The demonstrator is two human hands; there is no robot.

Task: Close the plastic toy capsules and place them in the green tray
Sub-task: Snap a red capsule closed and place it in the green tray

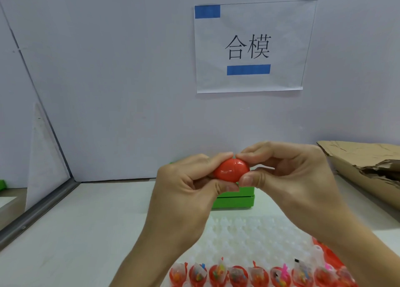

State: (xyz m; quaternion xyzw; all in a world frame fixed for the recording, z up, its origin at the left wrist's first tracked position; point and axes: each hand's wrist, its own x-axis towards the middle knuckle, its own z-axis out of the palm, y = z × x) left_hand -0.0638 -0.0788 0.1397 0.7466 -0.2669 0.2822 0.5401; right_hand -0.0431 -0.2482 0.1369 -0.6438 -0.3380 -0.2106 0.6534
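Note:
A red plastic capsule (232,170) is held up in front of me, its two halves joined with a seam down the middle. My left hand (186,191) pinches its left half between thumb and fingers. My right hand (287,178) pinches the right half the same way. The green tray (236,200) stands on the table behind and below the hands, mostly hidden by them. A row of open red capsule halves (259,276) with small bagged toys inside sits along the bottom edge.
A white bumpy holder tray (255,237) lies on the table between the green tray and the open capsules. Torn cardboard (368,167) lies at the right. A paper sign (249,46) hangs on the back wall. A metal rail (36,215) borders the table's left side.

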